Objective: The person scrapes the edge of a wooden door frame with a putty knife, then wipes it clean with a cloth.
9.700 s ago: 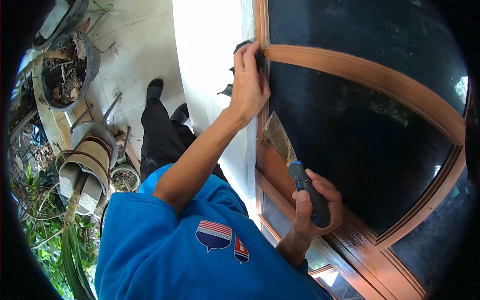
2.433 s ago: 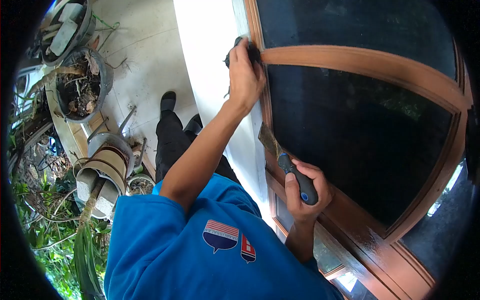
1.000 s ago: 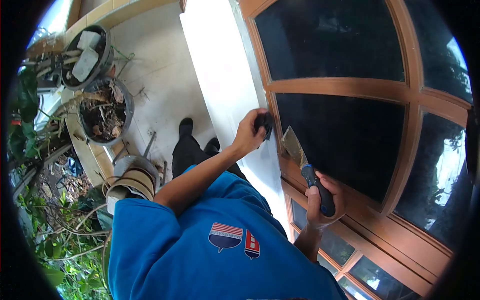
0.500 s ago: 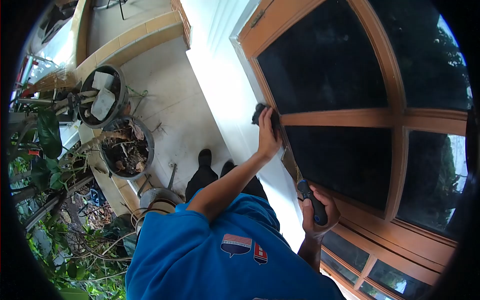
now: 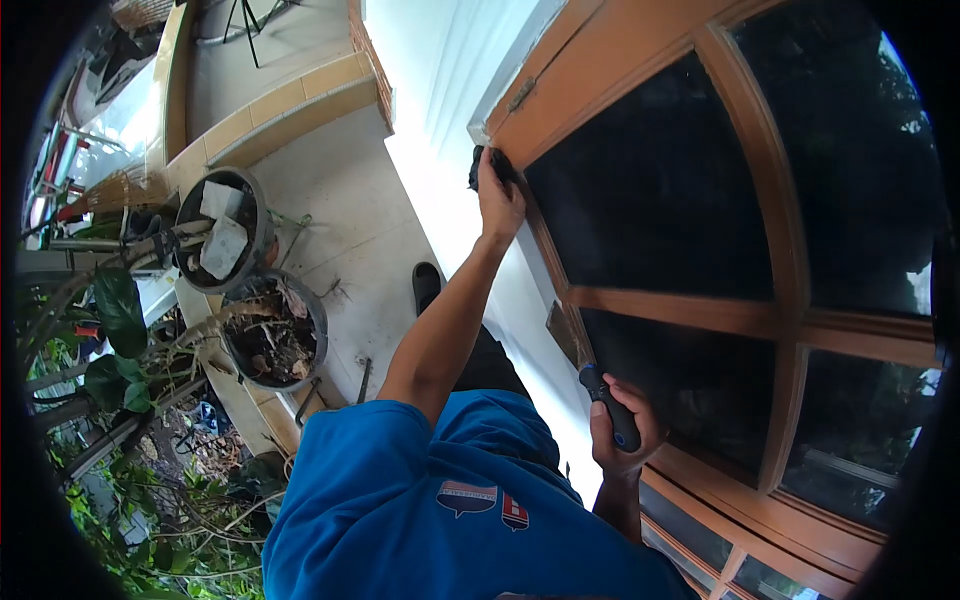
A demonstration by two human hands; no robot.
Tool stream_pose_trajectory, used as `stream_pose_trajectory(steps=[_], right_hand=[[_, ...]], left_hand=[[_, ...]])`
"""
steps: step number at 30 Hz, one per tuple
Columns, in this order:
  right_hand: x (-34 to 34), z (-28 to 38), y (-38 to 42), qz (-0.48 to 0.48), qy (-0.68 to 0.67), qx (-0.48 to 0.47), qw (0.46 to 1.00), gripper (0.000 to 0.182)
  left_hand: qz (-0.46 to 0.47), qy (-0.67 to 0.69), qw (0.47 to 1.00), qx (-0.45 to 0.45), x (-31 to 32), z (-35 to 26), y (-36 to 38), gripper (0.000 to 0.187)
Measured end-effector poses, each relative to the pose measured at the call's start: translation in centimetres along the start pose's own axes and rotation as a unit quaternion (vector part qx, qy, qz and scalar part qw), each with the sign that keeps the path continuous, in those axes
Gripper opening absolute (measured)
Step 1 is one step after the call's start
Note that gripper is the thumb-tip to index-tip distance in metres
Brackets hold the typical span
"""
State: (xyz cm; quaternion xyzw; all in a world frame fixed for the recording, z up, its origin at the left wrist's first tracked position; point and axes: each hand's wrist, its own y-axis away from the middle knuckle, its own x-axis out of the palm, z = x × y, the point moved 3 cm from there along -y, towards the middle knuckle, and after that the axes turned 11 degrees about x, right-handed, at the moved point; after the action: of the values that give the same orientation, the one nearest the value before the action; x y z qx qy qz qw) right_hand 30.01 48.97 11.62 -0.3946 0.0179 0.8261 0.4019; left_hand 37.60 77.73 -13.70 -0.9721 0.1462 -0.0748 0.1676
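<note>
My left hand reaches up with its fingers closed round a crumpled black cloth. The cloth is against the edge of the wooden window frame, near the frame's corner where it meets the white wall. Lower down, my right hand grips the black and blue handle of a putty knife. Its flat, dull blade points up and left, close beside the frame's edge. Dark glass panes fill the frame.
Two round plant pots with soil, dry leaves and white blocks stand on the left. Leafy plants crowd the far left. A low tiled ledge crosses the top. One dark shoe shows on the pale floor.
My left hand with the black cloth has slid upward along the frame's edge to near its corner. My right hand still holds the putty knife beside the frame. The view has shifted slightly.
</note>
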Motion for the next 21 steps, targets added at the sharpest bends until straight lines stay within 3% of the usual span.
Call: stream_pose_trajectory(steps=[2,3,6,10,12,16,17,20,21], right_hand=[[1.0,-0.3,-1.1,0.0,-0.009,-0.002,1.0,0.023],[1.5,-0.3,-1.8,0.001,-0.013,-0.002,1.0,0.023],[3.0,-0.1,-4.2,0.003,-0.024,0.014,1.0,0.025],[4.5,0.1,-7.8,-0.001,-0.026,0.013,1.0,0.026],[5.8,0.6,-10.2,0.0,-0.025,0.011,1.0,0.026],[6.9,1.8,-12.2,-0.004,-0.025,-0.033,0.999,0.022],[7.1,2.1,-12.2,-0.003,-0.024,-0.026,0.999,0.022],[7.7,2.6,-12.2,0.001,-0.015,-0.011,1.0,0.021],[8.0,2.5,-12.1,0.006,-0.009,-0.005,1.0,0.021]], left_hand=[[-0.007,0.02,1.0,0.011,-0.2,1.0,-2.2,0.068],[-0.004,-0.044,0.999,0.025,-0.5,1.3,-3.2,0.064],[0.001,-0.044,0.998,-0.038,-1.4,0.8,-5.1,0.062],[0.114,-0.098,0.978,-0.147,-2.2,-2.0,-2.3,0.06],[0.124,-0.061,0.985,-0.104,-2.8,-1.9,0.0,0.057],[0.0,0.012,0.999,-0.033,-2.2,0.8,-4.8,0.057],[0.012,0.013,0.997,-0.072,-1.9,1.1,-5.8,0.056],[0.039,-0.116,0.991,0.05,-1.3,-0.6,-4.3,0.053],[0.059,-0.031,0.998,-0.006,-1.2,0.4,-2.9,0.05]])
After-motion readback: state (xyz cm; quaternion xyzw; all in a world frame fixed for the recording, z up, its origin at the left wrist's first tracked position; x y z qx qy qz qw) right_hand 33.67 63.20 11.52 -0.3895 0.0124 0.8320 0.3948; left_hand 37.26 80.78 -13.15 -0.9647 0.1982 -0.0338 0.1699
